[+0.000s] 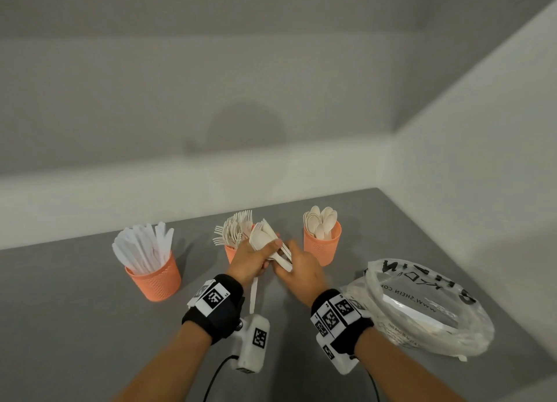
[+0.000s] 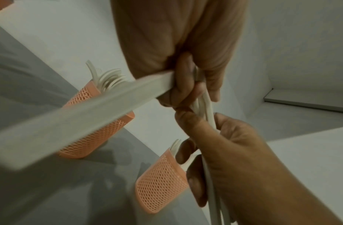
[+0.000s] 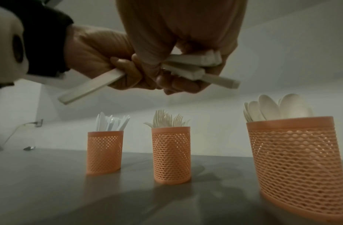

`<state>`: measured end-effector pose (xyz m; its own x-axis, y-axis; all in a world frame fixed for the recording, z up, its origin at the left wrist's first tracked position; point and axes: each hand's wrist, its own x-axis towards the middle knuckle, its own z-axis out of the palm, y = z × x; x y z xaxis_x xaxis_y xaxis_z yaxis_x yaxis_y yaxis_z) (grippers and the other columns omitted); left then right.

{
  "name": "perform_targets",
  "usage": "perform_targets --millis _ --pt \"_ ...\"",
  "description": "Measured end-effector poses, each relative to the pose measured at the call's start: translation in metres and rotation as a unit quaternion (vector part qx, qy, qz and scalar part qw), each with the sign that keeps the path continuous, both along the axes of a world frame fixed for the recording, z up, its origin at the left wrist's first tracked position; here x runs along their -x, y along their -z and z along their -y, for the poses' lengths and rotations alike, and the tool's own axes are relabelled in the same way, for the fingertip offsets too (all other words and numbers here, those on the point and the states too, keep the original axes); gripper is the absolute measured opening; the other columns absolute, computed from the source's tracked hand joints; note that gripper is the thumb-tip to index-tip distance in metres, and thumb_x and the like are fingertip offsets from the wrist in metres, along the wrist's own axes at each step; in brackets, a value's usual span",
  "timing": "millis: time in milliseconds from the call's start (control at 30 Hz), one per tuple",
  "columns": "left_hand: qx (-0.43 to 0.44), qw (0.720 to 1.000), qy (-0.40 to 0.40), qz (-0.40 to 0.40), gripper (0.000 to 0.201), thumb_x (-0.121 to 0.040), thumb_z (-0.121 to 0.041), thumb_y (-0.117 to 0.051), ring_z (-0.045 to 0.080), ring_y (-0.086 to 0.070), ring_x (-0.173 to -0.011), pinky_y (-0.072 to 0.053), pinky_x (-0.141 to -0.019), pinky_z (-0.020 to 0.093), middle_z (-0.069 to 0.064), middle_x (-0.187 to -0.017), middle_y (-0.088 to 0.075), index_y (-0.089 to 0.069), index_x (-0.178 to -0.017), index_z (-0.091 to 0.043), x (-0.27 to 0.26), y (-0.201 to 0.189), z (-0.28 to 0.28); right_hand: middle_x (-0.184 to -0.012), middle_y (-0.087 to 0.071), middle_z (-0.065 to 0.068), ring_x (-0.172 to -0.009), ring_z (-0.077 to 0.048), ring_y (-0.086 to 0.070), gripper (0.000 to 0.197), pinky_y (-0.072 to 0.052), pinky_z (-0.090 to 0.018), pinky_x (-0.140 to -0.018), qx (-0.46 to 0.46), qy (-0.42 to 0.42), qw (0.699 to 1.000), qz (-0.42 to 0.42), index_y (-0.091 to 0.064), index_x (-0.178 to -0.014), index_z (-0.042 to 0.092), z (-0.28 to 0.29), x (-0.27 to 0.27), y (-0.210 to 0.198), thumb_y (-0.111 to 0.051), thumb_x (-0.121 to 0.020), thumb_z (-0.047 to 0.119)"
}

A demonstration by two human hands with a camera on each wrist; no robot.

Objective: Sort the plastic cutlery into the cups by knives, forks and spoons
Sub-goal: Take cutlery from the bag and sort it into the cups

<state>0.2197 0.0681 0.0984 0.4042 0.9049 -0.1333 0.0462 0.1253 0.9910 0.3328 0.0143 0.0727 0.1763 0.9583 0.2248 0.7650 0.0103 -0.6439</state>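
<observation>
From the head view, the left hand grips a bundle of cutlery above the desk, before the fork cup. In the left wrist view, its fingers are clamped on handles. In the right wrist view, the right hand pinches the handle ends.

The head view was evenly and softly lit, though soft in focus overall, with wall lines bowed towards the edges by the wide lens. A round shadow lay on the wall beyond the hands. Each cup threw a short, faint shadow on the tabletop. Both wrist views were dimmer, grainy and warm-tinted. In the left wrist view the knife nearest the lens was smeared and out of focus. In the right wrist view the cup right of the hands bulged from distortion.
</observation>
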Motion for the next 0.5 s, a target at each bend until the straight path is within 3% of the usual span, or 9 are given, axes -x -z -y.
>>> perform_targets --millis 67,167,267,367,433,500 --pt "0.018 1.000 0.008 -0.001 0.028 -0.090 -0.027 -0.057 0.006 -0.029 -0.031 -0.024 -0.035 0.015 -0.004 -0.036 -0.038 -0.056 -0.069 -0.009 -0.002 -0.001 0.000 -0.089 -0.066 -0.015 -0.079 -0.033 -0.063 0.029 -0.035 -0.030 -0.060 0.000 0.018 1.000 0.021 -0.048 -0.103 0.004 0.001 -0.001 0.000 -0.054 -0.090 0.029" --pt "0.028 0.999 0.020 0.021 0.035 -0.092 -0.035 -0.050 0.006 -0.029 -0.031 -0.021 -0.032 0.014 -0.001 -0.039 -0.038 -0.055 -0.073 -0.006 -0.005 -0.006 0.001 -0.093 -0.065 -0.016 -0.082 -0.036 -0.063 0.031 -0.037 -0.033 -0.060 -0.010 0.021 0.998 0.060 -0.047 -0.107 0.002 0.001 -0.001 0.002 -0.048 -0.094 0.029" --pt "0.035 0.999 -0.006 -0.002 0.037 -0.088 -0.041 -0.056 0.005 -0.030 -0.027 -0.020 -0.031 0.013 -0.003 -0.035 -0.042 -0.056 -0.074 -0.007 -0.011 -0.010 -0.001 -0.099 -0.065 -0.015 -0.087 -0.037 -0.064 0.036 -0.040 -0.037 -0.063 0.008 0.003 0.993 0.114 -0.045 -0.114 0.003 0.001 -0.003 0.004 -0.043 -0.097 0.034" --pt "0.030 0.997 -0.056 -0.035 0.035 -0.085 -0.034 -0.062 0.006 -0.033 -0.025 -0.022 -0.031 0.013 0.000 -0.036 -0.046 -0.054 -0.062 -0.009 -0.020 -0.013 -0.004 -0.100 -0.065 -0.016 -0.086 -0.037 -0.064 0.040 -0.046 -0.041 -0.066 0.010 0.002 0.991 0.132 -0.046 -0.116 0.003 0.000 -0.008 0.003 -0.042 -0.097 0.038" --pt "0.007 0.997 -0.070 -0.043 0.025 -0.086 -0.024 -0.061 0.007 -0.037 -0.027 -0.025 -0.031 0.013 0.005 -0.047 -0.051 -0.055 -0.067 -0.009 -0.027 -0.016 -0.006 -0.098 -0.065 -0.015 -0.083 -0.036 -0.065 0.038 -0.047 -0.041 -0.066 0.005 0.004 0.992 0.128 -0.047 -0.116 0.004 0.000 -0.014 0.001 -0.043 -0.097 0.037" --pt "-0.040 0.995 -0.078 -0.057 0.015 -0.083 -0.019 -0.061 0.009 -0.048 -0.037 -0.036 -0.036 0.018 0.008 -0.059 -0.056 -0.057 -0.072 -0.009 -0.036 -0.020 -0.010 -0.098 -0.065 -0.013 -0.085 -0.033 -0.064 0.030 -0.047 -0.039 -0.068 0.009 0.006 0.995 0.095 -0.048 -0.114 0.005 -0.003 -0.019 -0.006 -0.047 -0.095 0.029"
